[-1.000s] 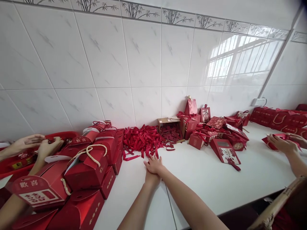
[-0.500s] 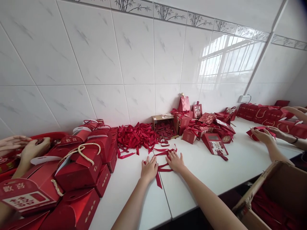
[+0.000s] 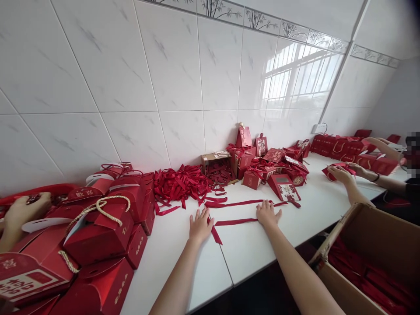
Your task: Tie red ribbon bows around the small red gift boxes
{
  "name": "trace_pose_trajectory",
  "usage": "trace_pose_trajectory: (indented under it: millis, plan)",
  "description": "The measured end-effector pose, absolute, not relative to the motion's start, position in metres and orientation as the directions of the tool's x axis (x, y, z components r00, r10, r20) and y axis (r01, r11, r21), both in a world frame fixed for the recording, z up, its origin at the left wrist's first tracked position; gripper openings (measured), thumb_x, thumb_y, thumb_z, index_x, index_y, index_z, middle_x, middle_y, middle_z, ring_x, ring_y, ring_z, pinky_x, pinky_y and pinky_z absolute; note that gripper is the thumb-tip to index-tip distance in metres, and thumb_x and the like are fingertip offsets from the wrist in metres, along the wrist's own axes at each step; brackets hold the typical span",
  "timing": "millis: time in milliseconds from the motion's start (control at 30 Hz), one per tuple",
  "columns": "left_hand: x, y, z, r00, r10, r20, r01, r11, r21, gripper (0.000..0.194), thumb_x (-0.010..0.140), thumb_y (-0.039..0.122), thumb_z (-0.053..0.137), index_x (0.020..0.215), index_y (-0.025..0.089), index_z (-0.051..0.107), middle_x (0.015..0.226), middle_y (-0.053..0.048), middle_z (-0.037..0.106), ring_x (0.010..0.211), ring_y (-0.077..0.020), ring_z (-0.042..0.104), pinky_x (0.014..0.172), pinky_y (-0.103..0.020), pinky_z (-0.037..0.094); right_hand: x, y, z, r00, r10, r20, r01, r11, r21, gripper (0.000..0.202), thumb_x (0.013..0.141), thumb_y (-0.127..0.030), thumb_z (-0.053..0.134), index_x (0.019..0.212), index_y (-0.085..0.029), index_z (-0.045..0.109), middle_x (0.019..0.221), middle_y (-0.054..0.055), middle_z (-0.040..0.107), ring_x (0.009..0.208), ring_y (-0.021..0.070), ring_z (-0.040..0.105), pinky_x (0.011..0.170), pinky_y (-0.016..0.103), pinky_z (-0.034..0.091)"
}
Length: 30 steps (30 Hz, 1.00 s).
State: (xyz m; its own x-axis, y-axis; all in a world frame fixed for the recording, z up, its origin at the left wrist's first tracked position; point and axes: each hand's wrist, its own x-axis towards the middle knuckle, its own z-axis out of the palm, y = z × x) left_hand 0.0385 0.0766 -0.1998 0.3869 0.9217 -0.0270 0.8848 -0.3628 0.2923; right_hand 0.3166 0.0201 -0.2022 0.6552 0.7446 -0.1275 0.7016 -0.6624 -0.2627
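Observation:
Flat on the white table (image 3: 170, 258), my left hand (image 3: 199, 226) rests with fingers spread over one end of a dark red ribbon. Its cut tail sticks out beside the thumb. To the right, my right hand (image 3: 268, 213) lies palm down, fingers apart, on the same stretch of ribbon. Between the hands runs a fairly straight ribbon strand (image 3: 236, 222). Another strand (image 3: 241, 203) stretches behind it, passing by the right fingertips. Just behind my left hand is a tangled heap of red ribbons (image 3: 182, 186).
Red gift boxes (image 3: 98, 236) with rope handles are stacked on the left, near another person's hand (image 3: 28, 214). Small red boxes (image 3: 284, 188) and an open carton (image 3: 211, 159) stand by the wall. At right, co-workers' hands (image 3: 341, 173) handle a red box above a large cardboard box (image 3: 348, 227).
My right hand has slid right, away from my left, and the bunched ribbon between them now lies stretched into long strands. The camera view has shifted slightly to the right.

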Motion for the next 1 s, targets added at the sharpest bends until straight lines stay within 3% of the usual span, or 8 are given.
trace_pose_trajectory:
  millis: [100, 167, 267, 367, 467, 633, 867, 1000]
  plan:
    - [0.039, 0.076, -0.2, 0.381, 0.924, -0.025, 0.886, -0.358, 0.296, 0.061, 0.091, 0.051, 0.019, 0.146, 0.023, 0.024, 0.156, 0.0, 0.018, 0.144, -0.0268, 0.008, 0.113, -0.055, 0.006, 0.318, 0.025, -0.194, 0.682, 0.72, -0.131, 0.669, -0.685, -0.288, 0.06, 0.093, -0.028, 0.0, 0.148, -0.006, 0.009, 0.155, 0.019, 0.004, 0.142, 0.033, 0.003, 0.103, 0.066, 0.006]
    - [0.04, 0.077, -0.2, 0.38, 0.925, -0.026, 0.886, -0.355, 0.299, 0.062, 0.091, 0.051, 0.019, 0.146, 0.022, 0.025, 0.155, -0.001, 0.019, 0.144, -0.0273, 0.008, 0.113, -0.056, 0.005, 0.301, 0.036, -0.188, 0.621, 0.774, -0.124, 0.715, -0.624, -0.314, 0.059, 0.094, -0.03, -0.001, 0.149, -0.009, 0.008, 0.155, 0.019, 0.006, 0.142, 0.0337, 0.005, 0.103, 0.066, 0.007]
    - [0.04, 0.076, -0.199, 0.38, 0.924, -0.025, 0.885, -0.356, 0.301, 0.062, 0.091, 0.051, 0.018, 0.145, 0.021, 0.027, 0.154, -0.003, 0.022, 0.143, -0.0277, 0.008, 0.112, -0.057, 0.005, 0.248, 0.056, -0.183, 0.372, 0.923, -0.097, 0.849, -0.381, -0.366, 0.057, 0.096, -0.043, 0.006, 0.149, -0.025, 0.01, 0.156, 0.008, 0.015, 0.142, 0.03, 0.009, 0.106, 0.062, 0.008]
    - [0.039, 0.075, -0.198, 0.39, 0.921, -0.021, 0.882, -0.366, 0.298, 0.058, 0.091, 0.048, 0.021, 0.144, 0.025, 0.031, 0.154, -0.002, 0.024, 0.143, -0.0274, 0.009, 0.113, -0.056, 0.004, 0.185, 0.068, -0.183, 0.016, 0.999, -0.047, 0.916, -0.034, -0.401, 0.053, 0.093, -0.057, 0.018, 0.144, -0.043, 0.021, 0.153, -0.008, 0.023, 0.143, 0.0197, 0.008, 0.112, 0.047, 0.006]
    - [0.038, 0.074, -0.198, 0.397, 0.918, -0.022, 0.882, -0.374, 0.288, 0.055, 0.091, 0.043, 0.025, 0.144, 0.028, 0.031, 0.153, 0.0, 0.027, 0.143, -0.0258, 0.011, 0.114, -0.054, 0.004, 0.151, 0.071, -0.187, -0.128, 0.992, -0.019, 0.906, 0.109, -0.409, 0.053, 0.094, -0.055, 0.011, 0.144, -0.04, 0.025, 0.152, -0.009, 0.027, 0.142, 0.012, 0.012, 0.114, 0.038, 0.005]
    - [0.037, 0.074, -0.197, 0.381, 0.924, -0.028, 0.894, -0.361, 0.265, 0.061, 0.091, 0.049, 0.019, 0.146, 0.023, 0.027, 0.155, 0.001, 0.021, 0.143, -0.0261, 0.01, 0.114, -0.053, 0.007, 0.192, 0.076, -0.194, 0.101, 0.993, -0.067, 0.916, -0.119, -0.382, 0.061, 0.095, -0.049, 0.011, 0.147, -0.021, 0.022, 0.155, 0.004, 0.016, 0.143, 0.02, 0.008, 0.112, 0.049, 0.001]
    - [0.039, 0.078, -0.199, 0.388, 0.921, -0.038, 0.89, -0.364, 0.274, 0.064, 0.09, 0.052, 0.019, 0.146, 0.022, 0.025, 0.155, 0.002, 0.018, 0.144, -0.0265, 0.007, 0.113, -0.055, 0.005, 0.316, 0.042, -0.192, 0.576, 0.809, -0.117, 0.746, -0.579, -0.329, 0.059, 0.096, -0.043, 0.015, 0.147, -0.014, 0.02, 0.156, 0.012, 0.01, 0.143, 0.0272, 0.006, 0.11, 0.058, 0.002]
    - [0.04, 0.079, -0.202, 0.387, 0.921, -0.036, 0.886, -0.361, 0.29, 0.064, 0.09, 0.051, 0.02, 0.146, 0.021, 0.026, 0.155, 0.001, 0.018, 0.144, -0.0278, 0.006, 0.112, -0.056, 0.003, 0.317, 0.033, -0.183, 0.637, 0.763, -0.11, 0.693, -0.629, -0.353, 0.058, 0.095, -0.047, 0.031, 0.145, -0.017, 0.026, 0.155, 0.013, 0.014, 0.141, 0.0327, 0.009, 0.109, 0.061, 0.005]
